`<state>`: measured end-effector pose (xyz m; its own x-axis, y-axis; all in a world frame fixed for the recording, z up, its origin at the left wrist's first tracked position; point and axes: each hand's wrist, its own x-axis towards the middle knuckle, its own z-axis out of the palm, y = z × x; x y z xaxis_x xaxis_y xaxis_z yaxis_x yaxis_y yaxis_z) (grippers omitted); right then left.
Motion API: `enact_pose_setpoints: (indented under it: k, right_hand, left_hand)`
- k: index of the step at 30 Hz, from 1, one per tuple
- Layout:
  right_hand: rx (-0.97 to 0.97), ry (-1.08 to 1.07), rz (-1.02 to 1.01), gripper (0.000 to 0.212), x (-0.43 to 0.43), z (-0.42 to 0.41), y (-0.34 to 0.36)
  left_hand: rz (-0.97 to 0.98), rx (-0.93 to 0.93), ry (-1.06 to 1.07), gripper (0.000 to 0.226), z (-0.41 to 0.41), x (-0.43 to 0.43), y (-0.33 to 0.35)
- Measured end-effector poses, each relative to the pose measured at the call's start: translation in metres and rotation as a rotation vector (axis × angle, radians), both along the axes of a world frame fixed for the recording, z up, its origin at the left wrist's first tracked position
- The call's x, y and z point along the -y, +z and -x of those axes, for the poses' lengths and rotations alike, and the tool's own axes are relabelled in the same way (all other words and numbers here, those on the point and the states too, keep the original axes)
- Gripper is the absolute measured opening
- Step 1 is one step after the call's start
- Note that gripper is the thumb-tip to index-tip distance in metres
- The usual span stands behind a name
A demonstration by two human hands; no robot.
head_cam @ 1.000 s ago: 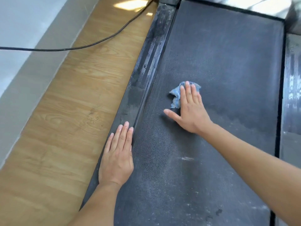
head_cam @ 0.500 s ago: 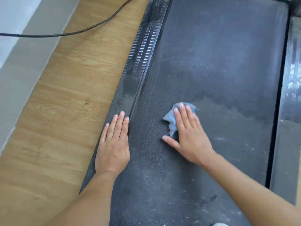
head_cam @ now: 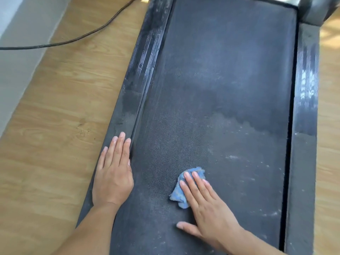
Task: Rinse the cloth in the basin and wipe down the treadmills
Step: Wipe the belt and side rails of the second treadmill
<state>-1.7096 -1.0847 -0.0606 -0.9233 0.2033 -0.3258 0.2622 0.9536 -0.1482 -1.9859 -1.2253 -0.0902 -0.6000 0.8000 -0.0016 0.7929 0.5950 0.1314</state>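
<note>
Fingers (head_cam: 195, 183) of the right hand (head_cam: 211, 212) lie straight and together, pressing a crumpled blue cloth (head_cam: 181, 192) onto the dusty black treadmill belt (head_cam: 220, 89), thumb splayed. The left hand (head_cam: 113, 173) rests flat, fingers together, on the black side rail (head_cam: 128, 100).

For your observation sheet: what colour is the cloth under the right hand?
Blue; the cloth shows best in the head view, under the right hand.

Blue cloth (head_cam: 178, 195) on dusty treadmill belt (head_cam: 230, 85)
</note>
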Motion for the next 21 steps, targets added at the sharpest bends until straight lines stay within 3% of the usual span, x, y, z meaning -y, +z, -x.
enact_pose_setpoints:
  k: [3,7,10,13,18,21]
  right_hand:
    - [-0.040,-0.130,-0.001,0.105,-0.054,0.036,-0.002]
    - [-0.042,-0.476,-0.003,0.115,-0.159,0.115,-0.006]
    - [-0.016,-0.577,0.049,0.119,-0.199,0.147,-0.001]
    - [-0.008,-0.512,0.082,0.121,-0.158,0.116,0.005]
    - [0.040,-0.247,0.044,0.118,-0.013,-0.004,0.004]
    - [0.045,-0.215,0.059,0.110,-0.018,-0.012,0.001]
  left_hand:
    - [0.010,-0.008,0.002,0.063,0.001,0.002,0.000]
    - [0.007,-0.013,-0.003,0.063,0.002,0.002,-0.001]
    - [0.003,-0.014,-0.004,0.063,0.002,0.002,-0.002]
    - [-0.003,-0.009,-0.005,0.063,0.001,0.004,-0.002]
    - [0.002,-0.009,-0.001,0.063,0.001,0.000,-0.002]
    - [0.007,-0.004,0.004,0.062,0.000,0.000,-0.002]
